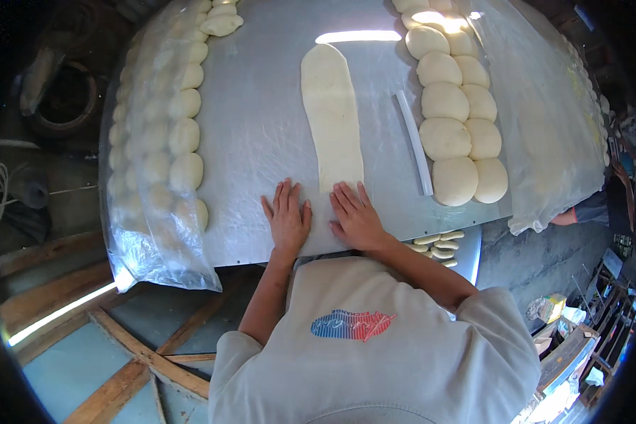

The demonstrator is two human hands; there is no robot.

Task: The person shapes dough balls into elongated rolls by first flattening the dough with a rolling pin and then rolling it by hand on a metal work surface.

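A long, flattened strip of pale dough [333, 116] stretches away from me along the metal tabletop [254, 134], rounded at its far end. My right hand [357, 218] lies with spread fingers at the strip's near end, fingertips touching its edge. To the left of the dough, my left hand [288, 219] rests flat on the metal with its fingers apart, holding nothing. A pale, narrow rod or strip [413, 141] lies to the right of the dough, beside two rows of round dough balls [445, 138].
More dough balls [185, 134] line the left side, many under a clear plastic sheet [162, 247]. Another plastic sheet [544, 120] covers the far right. Small dough pieces [442, 246] sit on a lower surface right of me. Wooden beams [148, 357] stand at lower left.
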